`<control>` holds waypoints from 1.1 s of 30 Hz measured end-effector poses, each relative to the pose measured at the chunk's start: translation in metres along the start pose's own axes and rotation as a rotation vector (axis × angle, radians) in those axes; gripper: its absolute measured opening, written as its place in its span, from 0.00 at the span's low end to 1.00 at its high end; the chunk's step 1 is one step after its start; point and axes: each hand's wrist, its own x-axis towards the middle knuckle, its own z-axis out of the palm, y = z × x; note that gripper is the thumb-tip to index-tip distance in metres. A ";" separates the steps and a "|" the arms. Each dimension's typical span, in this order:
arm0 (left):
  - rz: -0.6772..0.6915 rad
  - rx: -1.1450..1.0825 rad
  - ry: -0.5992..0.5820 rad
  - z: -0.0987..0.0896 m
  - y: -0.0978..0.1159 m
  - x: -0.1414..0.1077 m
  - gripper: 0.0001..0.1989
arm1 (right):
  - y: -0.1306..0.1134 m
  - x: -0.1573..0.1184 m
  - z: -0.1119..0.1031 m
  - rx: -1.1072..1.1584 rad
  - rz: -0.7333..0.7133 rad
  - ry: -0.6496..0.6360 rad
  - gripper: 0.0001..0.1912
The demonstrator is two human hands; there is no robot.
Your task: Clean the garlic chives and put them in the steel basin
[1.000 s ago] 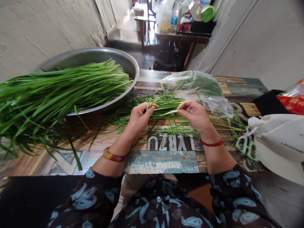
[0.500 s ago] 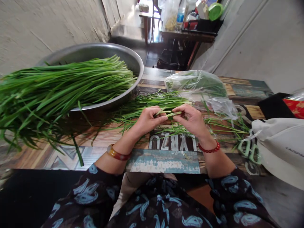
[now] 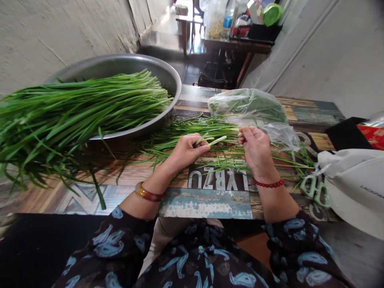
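Note:
My left hand (image 3: 191, 150) is closed around a few garlic chives (image 3: 218, 140), their pale stem ends sticking out past the thumb. To its right, my right hand (image 3: 256, 148) is closed in a pinch at the pale ends of the loose garlic chive pile (image 3: 204, 127). What lies between its fingertips, if anything, is hidden. Loose stems and scraps (image 3: 223, 162) are strewn over the patterned table (image 3: 207, 204) below the hands.
At the left a large metal basin (image 3: 177, 94) holds a thick heap of garlic chives (image 3: 99, 100) hanging over its rim. A clear plastic bag (image 3: 249, 105) with greens lies behind my right hand. Light green scissors (image 3: 315, 192) and a white cap (image 3: 354, 184) are at the right.
My right hand has moved right and slightly away from me, off the chives in my left hand, to the stem ends of the pile. My left hand has barely moved.

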 end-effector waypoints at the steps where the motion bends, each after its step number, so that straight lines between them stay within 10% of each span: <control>1: -0.001 -0.007 0.002 -0.001 -0.001 0.000 0.10 | -0.002 0.003 -0.004 -0.009 -0.005 -0.021 0.15; 11: -0.007 0.038 -0.060 -0.001 0.001 0.000 0.19 | -0.014 -0.009 0.001 -0.373 -0.329 -0.428 0.12; 15: -0.013 0.052 -0.006 0.000 0.000 0.000 0.19 | -0.013 -0.012 0.006 -0.520 -0.430 -0.277 0.07; 24: -0.152 -0.046 0.434 -0.009 -0.009 0.003 0.17 | 0.003 0.009 -0.015 -0.306 -0.163 0.132 0.15; 33: -0.154 -0.024 0.302 -0.007 -0.012 0.003 0.16 | 0.002 0.024 -0.029 0.231 -0.006 0.083 0.16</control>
